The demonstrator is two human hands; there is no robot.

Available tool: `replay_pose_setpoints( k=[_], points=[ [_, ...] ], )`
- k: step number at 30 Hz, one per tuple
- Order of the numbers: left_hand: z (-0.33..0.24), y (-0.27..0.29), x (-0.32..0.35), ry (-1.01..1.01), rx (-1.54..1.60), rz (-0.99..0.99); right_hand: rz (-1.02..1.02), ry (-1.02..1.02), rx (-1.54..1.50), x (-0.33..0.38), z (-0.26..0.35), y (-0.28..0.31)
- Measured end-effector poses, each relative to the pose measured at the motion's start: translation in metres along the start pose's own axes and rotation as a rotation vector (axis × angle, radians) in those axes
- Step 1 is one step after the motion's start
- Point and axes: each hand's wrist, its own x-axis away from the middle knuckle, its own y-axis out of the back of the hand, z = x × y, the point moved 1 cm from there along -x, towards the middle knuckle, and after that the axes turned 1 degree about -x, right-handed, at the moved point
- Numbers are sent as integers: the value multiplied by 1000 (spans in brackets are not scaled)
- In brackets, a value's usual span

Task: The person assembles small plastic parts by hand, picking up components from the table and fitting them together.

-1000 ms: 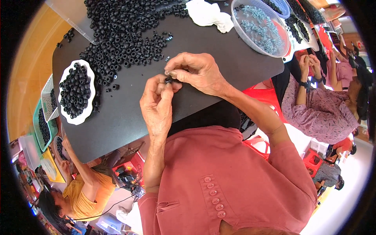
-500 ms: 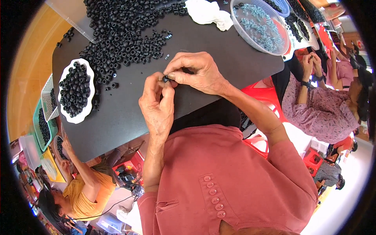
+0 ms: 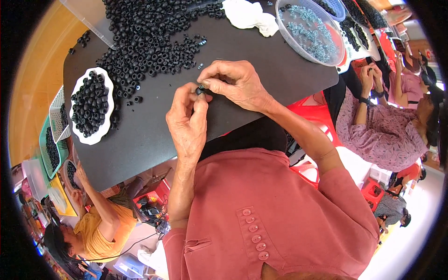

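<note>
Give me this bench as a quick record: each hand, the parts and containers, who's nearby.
Left hand: grip on a small black piece
Right hand: thumb and fingertips at that piece's top; anything else pinched there is too small to tell
Surface: dark table
Loose parts: heap of black pieces, far left
Left container: white scalloped dish, filled with black pieces
Right container: clear tub, holding bluish coils
Cloth: white cloth, beside tub
Nearby: seated co-workers on both sides

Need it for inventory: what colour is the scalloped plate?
The plate is white; the head view shows it best.
</note>
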Motion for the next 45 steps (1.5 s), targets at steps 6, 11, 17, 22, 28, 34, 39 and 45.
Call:
replay_pose_setpoints(
  k=[6,11,17,22,28,34,39,45],
  points=[
    [0,2,1,18,-26,2,47,4,-56,2,-1,-1],
    [-2,1,1,-3,-13,47,31,-12,4,1,2,1],
    [-3,3,0,56,3,52,83,6,-36,1,8,-1],
    [-7,1,2,77,67,108,-30,-17,43,2,2,1],
    [-5,4,0,70,125,106,53,127,-15,1,1,-1],
    [-10,8,0,80,170,17,-351,43,-1,5,0,5],
    [-7,31,1,61,173,-92,-406,-59,-122,4,-5,19],
    [-4,33,6,104,184,-82,-148,-7,202,9,2,18]
  ],
)
